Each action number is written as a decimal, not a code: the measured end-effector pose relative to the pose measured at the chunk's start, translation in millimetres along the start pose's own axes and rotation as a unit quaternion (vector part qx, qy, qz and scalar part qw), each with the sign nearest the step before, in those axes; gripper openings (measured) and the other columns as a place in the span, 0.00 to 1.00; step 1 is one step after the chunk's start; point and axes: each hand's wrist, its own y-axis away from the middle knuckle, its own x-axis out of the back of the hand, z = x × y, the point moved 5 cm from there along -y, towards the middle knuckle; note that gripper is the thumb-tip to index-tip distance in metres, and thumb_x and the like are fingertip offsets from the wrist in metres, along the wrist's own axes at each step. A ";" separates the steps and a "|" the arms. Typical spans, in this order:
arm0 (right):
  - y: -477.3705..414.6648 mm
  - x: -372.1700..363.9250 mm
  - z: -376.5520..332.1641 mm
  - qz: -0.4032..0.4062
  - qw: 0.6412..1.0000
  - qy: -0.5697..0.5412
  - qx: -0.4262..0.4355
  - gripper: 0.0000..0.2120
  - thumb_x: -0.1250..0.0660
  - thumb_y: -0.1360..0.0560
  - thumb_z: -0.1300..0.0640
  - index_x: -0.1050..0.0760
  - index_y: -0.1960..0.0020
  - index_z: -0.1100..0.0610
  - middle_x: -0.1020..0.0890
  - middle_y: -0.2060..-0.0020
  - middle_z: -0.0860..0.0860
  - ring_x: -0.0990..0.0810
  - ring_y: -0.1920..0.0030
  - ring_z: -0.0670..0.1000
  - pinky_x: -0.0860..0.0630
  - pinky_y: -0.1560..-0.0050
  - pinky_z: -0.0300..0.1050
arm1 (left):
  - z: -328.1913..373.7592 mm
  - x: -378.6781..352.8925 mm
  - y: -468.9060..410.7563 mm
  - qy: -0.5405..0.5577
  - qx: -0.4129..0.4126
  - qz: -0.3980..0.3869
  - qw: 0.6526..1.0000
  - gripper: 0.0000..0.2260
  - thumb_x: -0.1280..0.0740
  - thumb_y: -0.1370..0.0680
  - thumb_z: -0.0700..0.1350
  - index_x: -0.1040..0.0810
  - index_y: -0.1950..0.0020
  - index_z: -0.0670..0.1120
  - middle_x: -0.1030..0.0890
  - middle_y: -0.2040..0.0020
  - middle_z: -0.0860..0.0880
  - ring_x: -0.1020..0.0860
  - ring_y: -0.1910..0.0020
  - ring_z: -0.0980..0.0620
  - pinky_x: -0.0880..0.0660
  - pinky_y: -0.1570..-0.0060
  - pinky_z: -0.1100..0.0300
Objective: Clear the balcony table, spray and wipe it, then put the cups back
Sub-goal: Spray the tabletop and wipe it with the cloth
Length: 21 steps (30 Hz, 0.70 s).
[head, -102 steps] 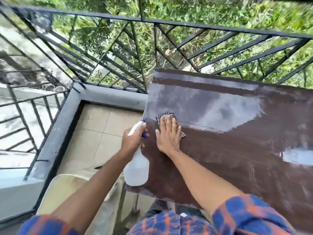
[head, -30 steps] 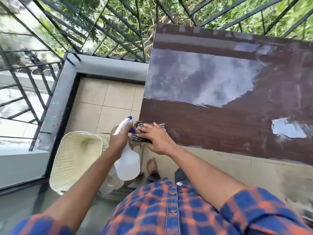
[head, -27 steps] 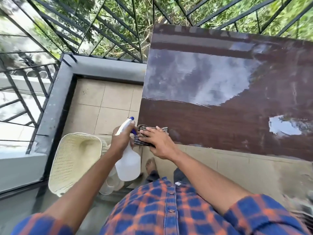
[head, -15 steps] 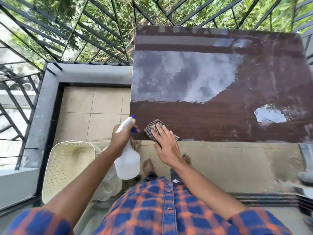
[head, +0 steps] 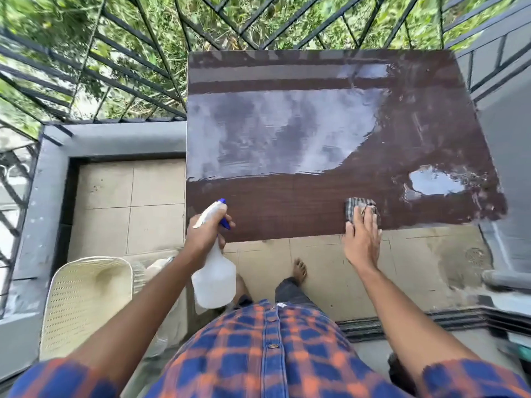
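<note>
Right hand (head: 361, 234) flat on cloth (head: 356, 208), table (head: 287, 214) near edge.
Cloth half hidden under fingers; left hand (head: 204, 234) clamped on spray bottle (head: 214, 278).

**Wet gloss on dark wood grain**

The table (head: 287, 214) shows brown wood grain, glossy where wet at its far half. On its near edge lies a checked woven cloth (head: 355, 206). Left of the table: translucent plastic spray bottle (head: 214, 280), perforated cream plastic basket (head: 83, 300), matt floor tiles (head: 129, 208).

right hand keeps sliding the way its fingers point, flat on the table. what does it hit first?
The right hand, pressing the checked cloth on the table, points toward the far edge. First in that line looks like bare wood; the puddle sits slightly right and may be clipped.
</note>
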 end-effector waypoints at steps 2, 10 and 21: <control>-3.6 3.1 -2.0 0.012 1.000 -0.001 -0.019 0.25 0.41 0.17 0.55 0.39 0.20 0.54 0.44 0.19 0.56 0.46 0.20 0.59 0.49 0.22 0.60 | 0.2 -8.3 0.4 -0.008 -0.002 -0.005 1.000 0.16 0.33 0.17 0.51 0.18 0.53 0.39 0.16 0.58 0.40 0.28 0.66 0.41 0.31 0.73 0.58; 30.0 -33.5 -92.8 -0.061 0.986 0.038 0.153 0.26 0.44 0.16 0.54 0.44 0.19 0.53 0.47 0.19 0.54 0.49 0.19 0.57 0.49 0.21 0.59 | 8.6 -61.3 3.2 -0.027 -0.008 -0.033 0.999 0.15 0.32 0.18 0.52 0.18 0.56 0.41 0.16 0.59 0.42 0.27 0.70 0.41 0.31 0.71 0.56; -71.2 65.1 85.2 0.002 0.999 0.037 -0.018 0.26 0.44 0.16 0.56 0.43 0.19 0.55 0.48 0.19 0.57 0.48 0.19 0.59 0.45 0.22 0.60 | 29.3 -136.5 1.7 -0.049 -0.012 -0.048 0.998 0.13 0.32 0.18 0.52 0.17 0.54 0.45 0.16 0.58 0.42 0.30 0.73 0.45 0.30 0.67 0.56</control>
